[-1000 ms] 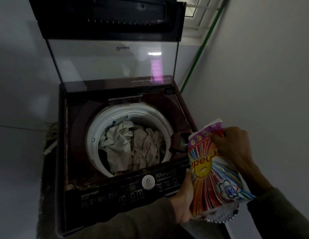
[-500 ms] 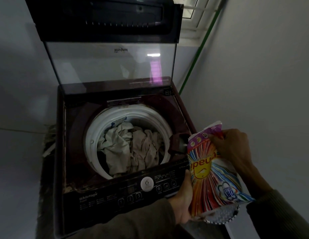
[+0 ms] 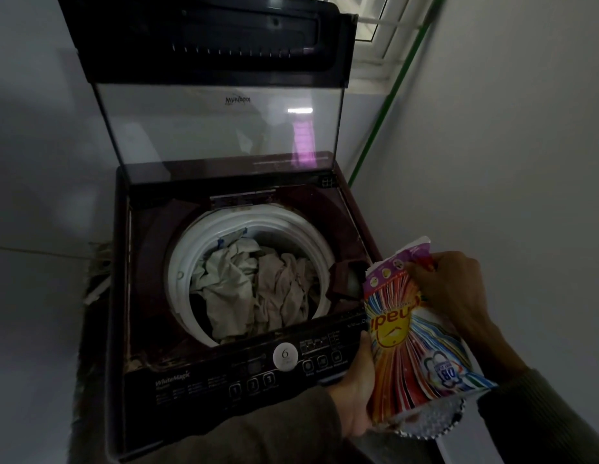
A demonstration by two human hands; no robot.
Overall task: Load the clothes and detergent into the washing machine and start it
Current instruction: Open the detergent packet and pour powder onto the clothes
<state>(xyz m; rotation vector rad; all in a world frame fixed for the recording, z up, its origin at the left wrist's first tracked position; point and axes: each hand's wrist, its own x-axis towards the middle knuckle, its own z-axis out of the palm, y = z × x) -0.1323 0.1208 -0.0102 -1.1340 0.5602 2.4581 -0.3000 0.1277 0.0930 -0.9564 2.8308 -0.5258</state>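
Left hand (image 3: pixel 355 393) grips lower left edge of detergent packet (image 3: pixel 415 353), thumb along its side. Right hand (image 3: pixel 448 289) curls over packet's top right corner, fingers pinching upper edge. Packet upright, brightly striped, held at front right corner of washing machine (image 3: pixel 124 296), partly over control panel (image 3: pixel 197 386). Lid (image 3: pixel 221 128) stands raised at back. Pale crumpled clothes (image 3: pixel 257 289) lie inside white-rimmed drum (image 3: pixel 187 252). Shiny silver object (image 3: pixel 435 420) under packet, too unclear to name. Green pipe (image 3: pixel 391 95) runs up right of lid.
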